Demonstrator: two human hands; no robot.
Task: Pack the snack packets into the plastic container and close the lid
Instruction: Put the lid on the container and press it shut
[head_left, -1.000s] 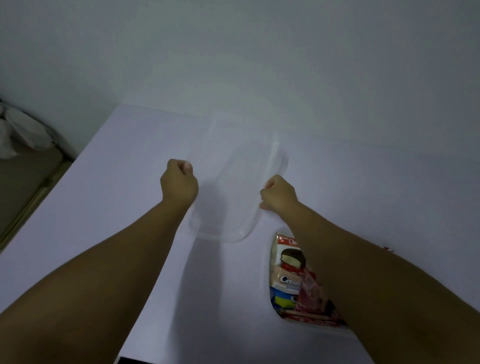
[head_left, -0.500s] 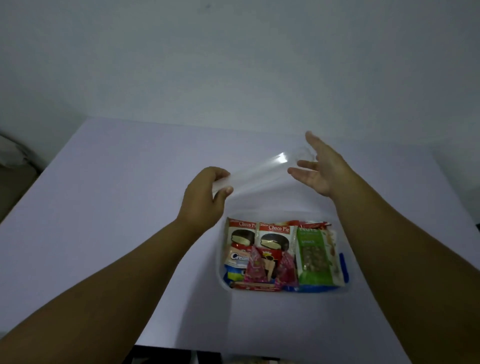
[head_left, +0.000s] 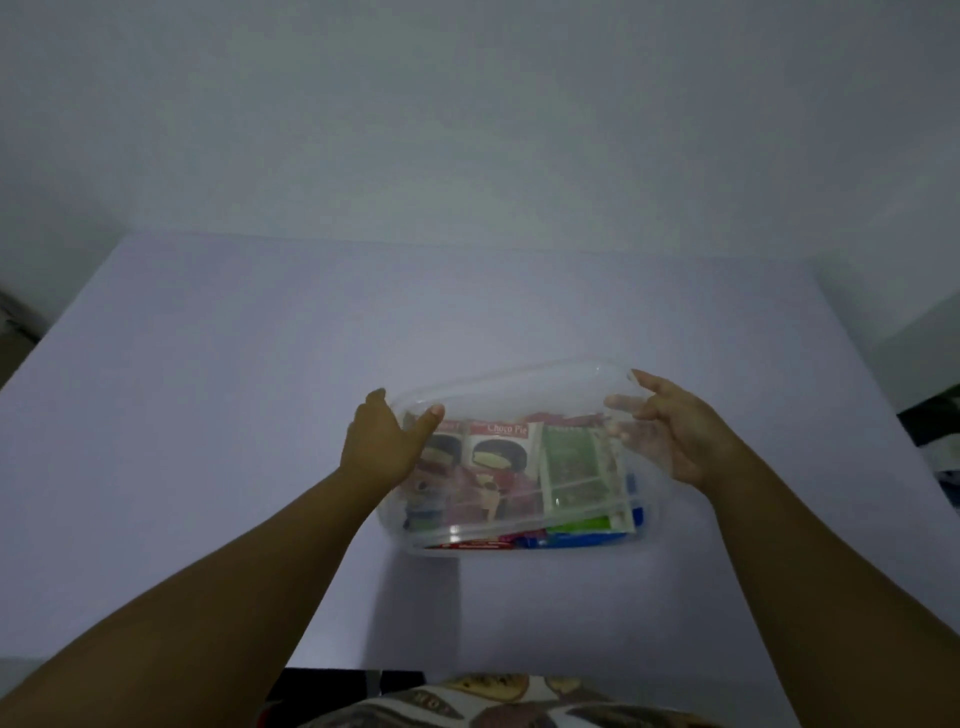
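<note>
A clear plastic container (head_left: 652, 514) sits on the white table, filled with snack packets: two Choco Pie packets (head_left: 498, 449), a green packet (head_left: 574, 467) and red and blue ones below. A transparent lid (head_left: 519, 395) hangs tilted just over the container, its far edge raised. My left hand (head_left: 382, 441) grips the lid's left end, thumb on top. My right hand (head_left: 670, 431) holds the right end with fingers loosely spread under and along the rim.
The white table (head_left: 260, 415) runs to a pale wall behind. Dark objects (head_left: 935, 421) lie past the table's right edge. Patterned fabric (head_left: 498, 701) shows below the table's near edge.
The lid has come from the table's left side, turned over the container and dropped down close to its rim. Both hands moved toward me with it.
</note>
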